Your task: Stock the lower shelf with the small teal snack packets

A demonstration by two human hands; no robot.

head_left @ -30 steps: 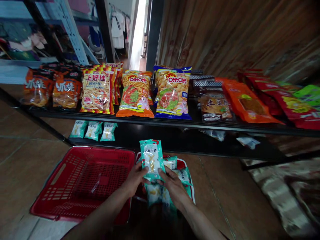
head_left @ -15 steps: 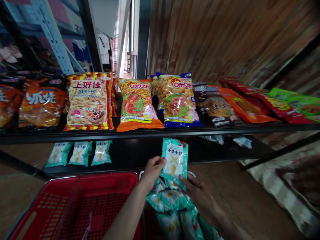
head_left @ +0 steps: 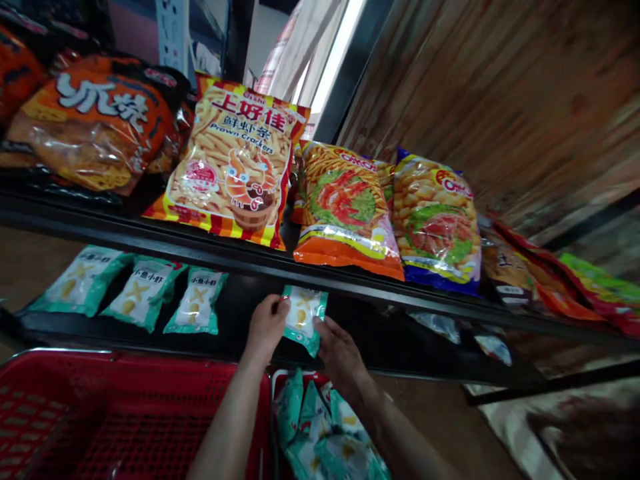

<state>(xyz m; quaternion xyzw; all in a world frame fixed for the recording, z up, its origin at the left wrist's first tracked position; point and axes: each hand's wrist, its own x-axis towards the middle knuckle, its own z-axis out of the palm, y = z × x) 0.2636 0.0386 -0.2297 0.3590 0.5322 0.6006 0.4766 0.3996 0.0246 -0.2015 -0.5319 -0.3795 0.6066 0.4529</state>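
Between my two hands is a small teal-and-white snack bag (head_left: pixel 303 315), held just over the lower black shelf (head_left: pixel 239 320). My left hand (head_left: pixel 268 327) pinches its left side, thumb toward the front. On its right edge, my right hand (head_left: pixel 343 353) grips with fingers closed. Three matching snack bags (head_left: pixel 196 301) lie in a row on the same shelf, to the left of my hands. Below my right forearm, a basket (head_left: pixel 276 393) with a white rim holds several more teal bags (head_left: pixel 320 427).
A red plastic basket (head_left: pixel 165 380) stands at lower left. Along the upper shelf (head_left: pixel 220 263) are larger bags: orange-and-black ones (head_left: pixel 100 127), prawn crackers (head_left: pixel 240 167), an orange-edged bag (head_left: pixel 347 207) and a blue-edged bag (head_left: pixel 437 223). The upper shelf overhangs the lower one.
Both hands have carried the snack bag from above the basket forward and left to the lower shelf, under the upper shelf's edge. The view has tilted and come closer to the shelves.
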